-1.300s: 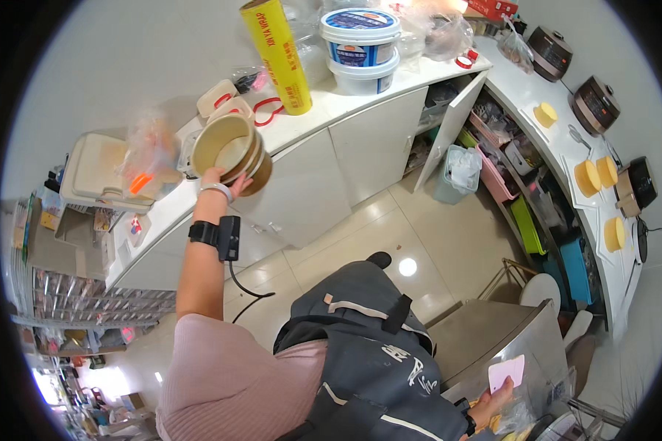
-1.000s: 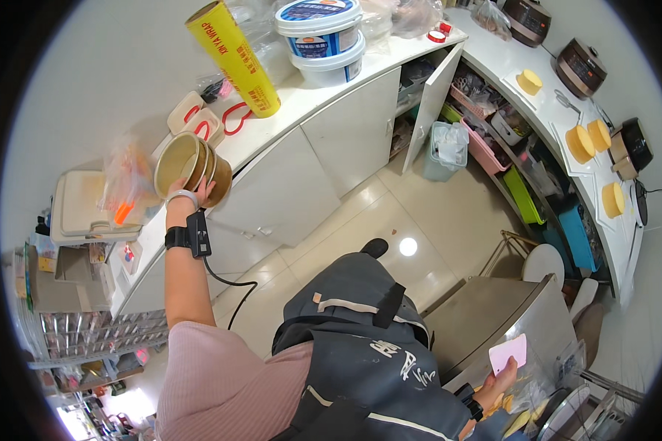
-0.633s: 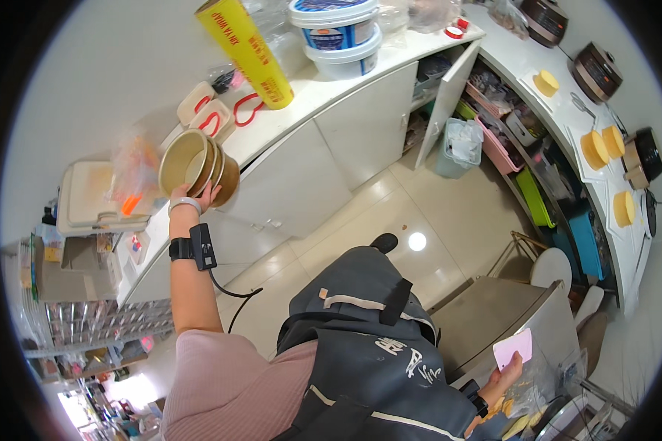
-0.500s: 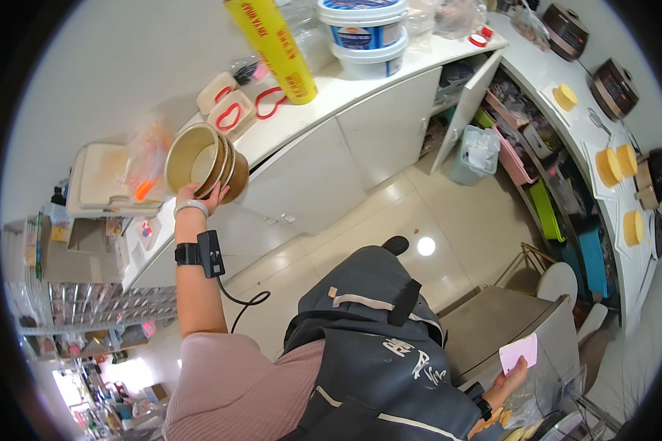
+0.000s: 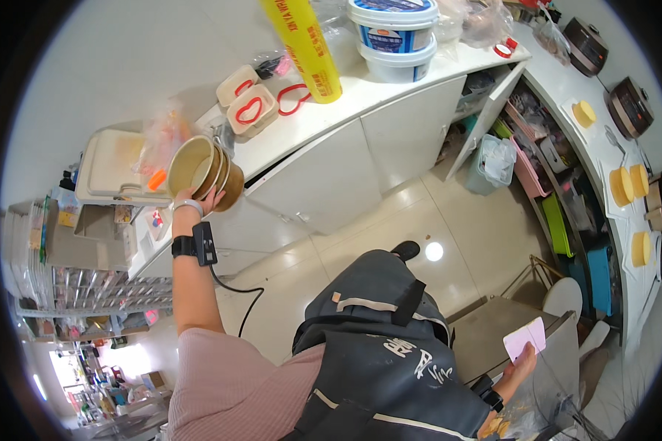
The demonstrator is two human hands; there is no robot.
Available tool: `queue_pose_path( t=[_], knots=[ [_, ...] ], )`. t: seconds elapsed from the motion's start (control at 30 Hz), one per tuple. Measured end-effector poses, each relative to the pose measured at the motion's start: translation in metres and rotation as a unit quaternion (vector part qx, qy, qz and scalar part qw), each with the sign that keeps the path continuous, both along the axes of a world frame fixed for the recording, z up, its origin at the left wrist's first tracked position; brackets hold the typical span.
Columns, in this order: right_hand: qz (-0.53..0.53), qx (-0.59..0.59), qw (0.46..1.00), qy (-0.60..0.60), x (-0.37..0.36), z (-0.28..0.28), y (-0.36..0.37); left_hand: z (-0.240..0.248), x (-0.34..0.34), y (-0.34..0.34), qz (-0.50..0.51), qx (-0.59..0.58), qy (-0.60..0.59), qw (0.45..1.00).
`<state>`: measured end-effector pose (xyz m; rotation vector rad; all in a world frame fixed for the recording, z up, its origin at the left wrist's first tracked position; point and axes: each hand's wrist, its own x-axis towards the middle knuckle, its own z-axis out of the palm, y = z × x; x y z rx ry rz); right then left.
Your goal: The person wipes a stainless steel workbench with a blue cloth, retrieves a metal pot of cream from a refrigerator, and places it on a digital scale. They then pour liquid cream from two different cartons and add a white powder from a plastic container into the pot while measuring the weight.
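Note:
A stack of gold-coloured round cake tins (image 5: 191,167), nested and tipped on their side, is in my left hand (image 5: 207,202). Its fingers grip the rims from below, beside the front edge of the white counter (image 5: 287,140). At the lower right, my right hand (image 5: 521,360) pinches a pale pink scraper-like sheet (image 5: 526,339) with a rounded corner. That hand is over a grey box-like cabinet (image 5: 504,331). How many tins are nested is hard to tell.
On the counter are heart-outlined boxes (image 5: 251,110), a yellow wrap-film box (image 5: 305,51) and stacked white tubs (image 5: 396,44). An open cabinet door (image 5: 485,121) juts out by a bin (image 5: 491,165). Yellow cake rounds (image 5: 621,187) sit on the right counter. A chair (image 5: 563,292) stands below it.
My view has shifted, so the counter and its things sit further right and lower in the picture. Both hands keep hold of the same things; the pink sheet is tilted slightly differently.

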<state>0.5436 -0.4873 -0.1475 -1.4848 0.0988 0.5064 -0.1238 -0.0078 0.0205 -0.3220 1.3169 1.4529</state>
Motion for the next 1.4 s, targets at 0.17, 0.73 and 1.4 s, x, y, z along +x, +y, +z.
queue_pose_path(
  t=[0.17, 0.73, 1.4],
  knots=[
    [0.0, -0.031, 0.999, 0.017, -0.001, 0.005, 0.004, -0.028, -0.053, 0.059, 0.063, 0.047, -0.107, 0.991],
    [-0.344, 0.101, 0.93, 0.076, -0.032, 0.072, -0.071, -0.236, 0.514, 0.129, -0.692, -0.029, 0.007, 0.721],
    [-0.381, -0.177, 0.878, 0.228, 0.155, -0.018, 0.252, -0.774, 0.869, 0.31, -0.658, 0.13, 0.381, 0.636]
  ],
)
